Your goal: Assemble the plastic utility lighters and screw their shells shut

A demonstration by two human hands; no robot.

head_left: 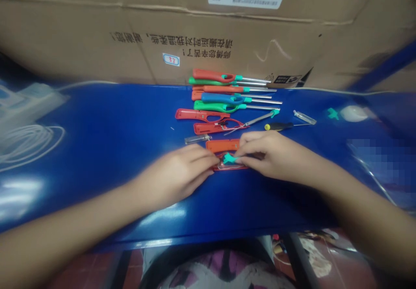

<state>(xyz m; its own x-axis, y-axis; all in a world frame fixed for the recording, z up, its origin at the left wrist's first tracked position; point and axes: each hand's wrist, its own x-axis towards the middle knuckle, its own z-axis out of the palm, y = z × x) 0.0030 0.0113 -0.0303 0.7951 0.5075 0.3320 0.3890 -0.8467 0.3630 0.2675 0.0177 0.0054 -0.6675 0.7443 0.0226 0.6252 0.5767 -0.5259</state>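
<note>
Close to the table's front lies a red lighter half-shell (230, 166), with thin parts inside it that I cannot make out. My left hand (182, 167) has its fingers closed on the left end of this shell. A small teal plastic piece (229, 157) sits over the shell, pinched at its right side by the fingertips of my right hand (271, 152). Just behind lies an orange half-shell (222, 145), partly covered by my right hand. A clear fuel tank (197, 139) rests behind my left hand.
Several finished-looking long lighters (224, 99) lie in a row toward the cardboard box (136, 42). Nearer are red half-shells (201, 115), a metal tube (260, 119), a screwdriver (278, 126) and another clear tank (304, 117). A coiled white cable (35, 144) lies at left.
</note>
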